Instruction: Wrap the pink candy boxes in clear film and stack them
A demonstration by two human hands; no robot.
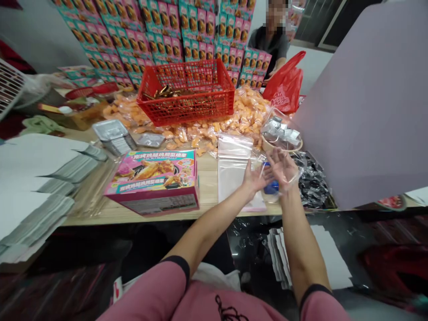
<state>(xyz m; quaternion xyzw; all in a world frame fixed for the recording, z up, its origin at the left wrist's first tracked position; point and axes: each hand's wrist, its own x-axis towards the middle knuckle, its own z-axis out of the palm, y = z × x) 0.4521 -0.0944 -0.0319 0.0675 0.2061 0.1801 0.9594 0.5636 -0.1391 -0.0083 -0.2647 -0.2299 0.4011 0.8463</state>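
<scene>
Right hand [283, 167]: we see crinkled clear plastic film [294, 179] about it; glove or bag, we cannot tell.
Glossy blue object [270, 187]: partly hidden by the left hand [257, 179]; we cannot identify it.
Rectangular pink-and-turquoise cardboard box [154, 178]: side print too small for us to read.
Red plastic lattice crate [187, 113]: front wall partly hides shiny brown pieces [167, 92].
Large smooth pale-grey panel [371, 107]: cut off at right.
Dark-shirted co-worker [267, 42]: cut off above.
Lower-right red shape [394, 263]: blurred.
</scene>
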